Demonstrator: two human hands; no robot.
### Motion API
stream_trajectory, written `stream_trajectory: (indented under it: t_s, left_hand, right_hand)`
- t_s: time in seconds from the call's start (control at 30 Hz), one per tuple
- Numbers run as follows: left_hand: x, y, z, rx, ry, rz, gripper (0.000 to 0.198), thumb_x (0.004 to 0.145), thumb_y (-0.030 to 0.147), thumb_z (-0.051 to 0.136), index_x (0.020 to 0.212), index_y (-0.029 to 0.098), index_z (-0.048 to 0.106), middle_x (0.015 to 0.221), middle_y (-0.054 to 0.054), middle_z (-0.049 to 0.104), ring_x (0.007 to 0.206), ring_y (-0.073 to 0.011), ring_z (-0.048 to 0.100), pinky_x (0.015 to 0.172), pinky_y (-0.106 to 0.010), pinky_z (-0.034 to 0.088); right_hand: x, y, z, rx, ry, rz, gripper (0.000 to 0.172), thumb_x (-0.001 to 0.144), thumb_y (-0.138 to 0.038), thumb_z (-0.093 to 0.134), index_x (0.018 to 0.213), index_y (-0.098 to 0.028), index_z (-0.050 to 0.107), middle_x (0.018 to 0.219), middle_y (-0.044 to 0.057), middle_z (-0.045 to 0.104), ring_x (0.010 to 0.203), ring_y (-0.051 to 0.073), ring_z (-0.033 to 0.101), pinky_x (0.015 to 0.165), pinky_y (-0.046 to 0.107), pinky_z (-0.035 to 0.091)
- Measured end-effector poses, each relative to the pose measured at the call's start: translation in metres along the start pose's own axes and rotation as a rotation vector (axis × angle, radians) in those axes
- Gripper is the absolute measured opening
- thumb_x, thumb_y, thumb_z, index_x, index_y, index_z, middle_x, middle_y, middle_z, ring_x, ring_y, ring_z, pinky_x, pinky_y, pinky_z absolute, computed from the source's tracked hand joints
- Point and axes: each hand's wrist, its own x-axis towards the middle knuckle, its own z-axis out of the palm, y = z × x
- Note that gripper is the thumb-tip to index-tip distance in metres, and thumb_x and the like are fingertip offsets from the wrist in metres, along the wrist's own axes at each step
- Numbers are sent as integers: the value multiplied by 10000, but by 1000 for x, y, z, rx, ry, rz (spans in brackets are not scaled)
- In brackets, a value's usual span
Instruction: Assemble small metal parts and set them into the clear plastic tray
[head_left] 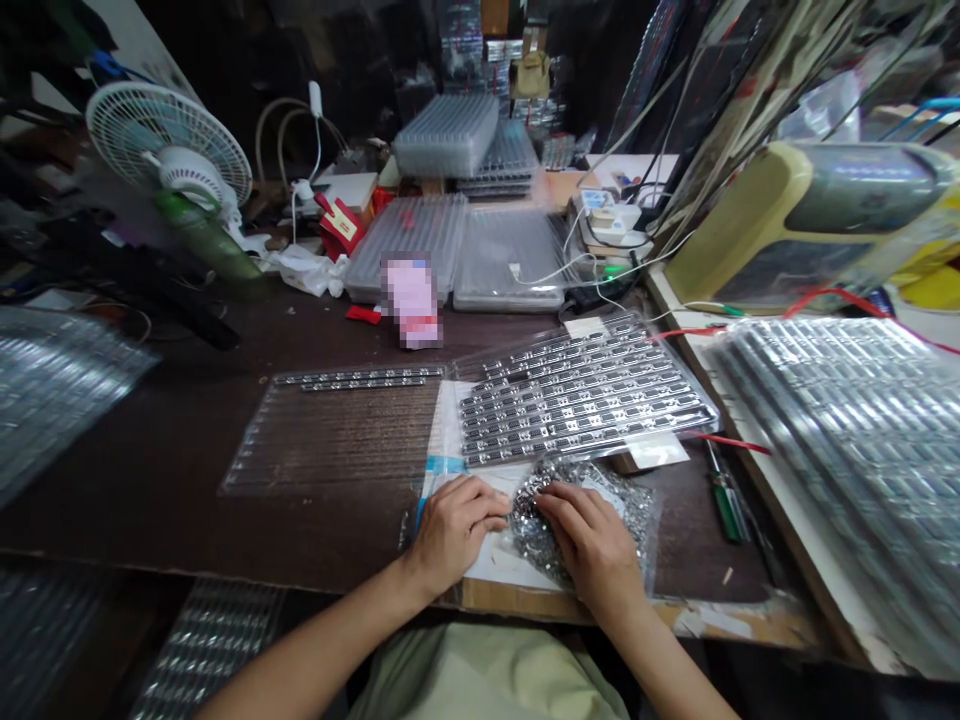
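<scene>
A clear plastic bag of small shiny metal parts (634, 500) lies open near the table's front edge. Over it, my right hand (596, 540) is closed in a pinch, its fingertips among the parts. Just left of the bag, my left hand (454, 525) has its fingers bent together; anything between them is too small to make out. Beyond the hands, a clear ribbed tray (585, 400) holds rows of dark and silver metal pieces. To its left lies another clear ribbed tray (330, 435), with a couple of short rows of pieces along its far edge.
A green-handled screwdriver (726, 510) lies right of the bag. Stacked filled trays (847, 430) stand on the right. Clear boxes (510, 265) and a pink pixelated item (412, 300) are further back. A white fan (172, 150) stands back left, and cables (555, 270) cross the back.
</scene>
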Motion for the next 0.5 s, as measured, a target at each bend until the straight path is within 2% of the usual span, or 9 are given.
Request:
stream_trajectory:
  t_s: [0.07,0.13,0.23,0.3,0.4,0.5]
  left_hand:
    - [13,-7,-12,21,52,4,110,834,178,625,876,224,716,821,-36,674,786,-154,621,707,-277,500]
    - [36,-22,-30,103,142,-34,109,836,192,623,888,226,712,852,-35,680,803,-164,617,738,-296,483]
    - [80,-55,-58,294,232,-154,58,795,246,674,835,222,709,867,-31,692,841,-202,598,809,-358,432]
    - [102,-78,-69,406,221,-203,50,780,266,688,793,229,719,889,-33,684,875,-222,577,827,-382,392]
    - [112,-103,-76,490,185,-238,73,782,292,678,798,250,736,934,-40,655,913,-234,544,830,-391,357]
    - [104,-115,-82,538,179,-250,105,804,306,647,816,259,741,960,-48,638,931,-240,522,844,-400,335]
  right_hand:
    - [1,-1,-2,-16,18,10,183,916,-170,482,980,-227,645,934,51,660,832,173,584,732,319,453]
    - [1,-2,-3,-18,36,16,156,908,-174,503,972,-219,637,899,47,663,812,173,584,727,320,452]
    - [2,-2,-3,4,55,9,165,904,-151,496,1005,-205,615,906,48,670,831,174,597,752,322,466]
    - [2,-2,-4,9,58,9,228,911,-140,461,1076,-211,602,928,52,674,836,175,608,754,324,482]
    - [2,-3,-5,42,52,14,281,915,-127,417,1104,-225,600,939,51,681,834,171,626,745,317,505]
    - [4,-6,-6,86,47,18,215,909,-136,446,999,-227,620,870,34,685,792,161,633,712,297,512]
